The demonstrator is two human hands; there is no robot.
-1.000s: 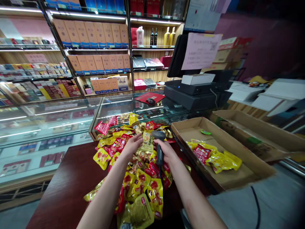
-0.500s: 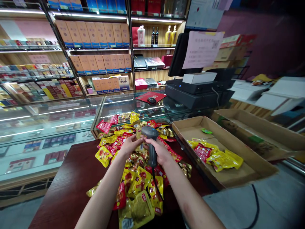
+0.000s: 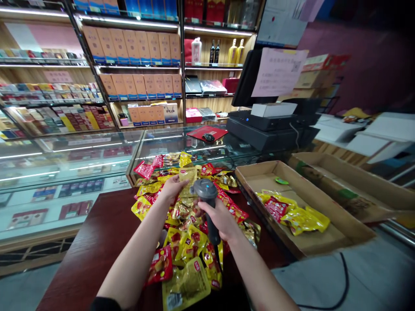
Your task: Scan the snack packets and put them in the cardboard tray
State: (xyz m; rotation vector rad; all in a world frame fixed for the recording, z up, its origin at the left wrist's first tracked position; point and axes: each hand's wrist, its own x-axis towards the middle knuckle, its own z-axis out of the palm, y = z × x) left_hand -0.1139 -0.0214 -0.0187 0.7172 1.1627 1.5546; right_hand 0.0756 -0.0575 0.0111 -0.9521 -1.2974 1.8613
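My right hand [image 3: 218, 214] is wrapped round the grip of a dark grey barcode scanner [image 3: 206, 190], its head pointing away from me and its cord hanging down. Just left of it, my left hand [image 3: 173, 188] pinches the edge of a gold snack packet [image 3: 187, 176], held up over the heap. Below both hands lies a pile of red, yellow and gold snack packets [image 3: 188, 242] on the dark red table [image 3: 97, 233]. Nearest me is a larger gold packet [image 3: 186, 283] with a barcode at its lower corner.
An open cardboard tray [image 3: 308, 242] on the right holds several yellow packets [image 3: 304, 219], a red one and a small green item [image 3: 281, 181]. Another cardboard box [image 3: 356, 190] stands beyond it. Behind the pile are a glass counter [image 3: 162, 144], a mouse [image 3: 208, 137] and a monitor [image 3: 246, 77].
My hands have moved apart. The gold packet is now raised flat in my left hand, left of the scanner. The scanner has shifted slightly right and down.
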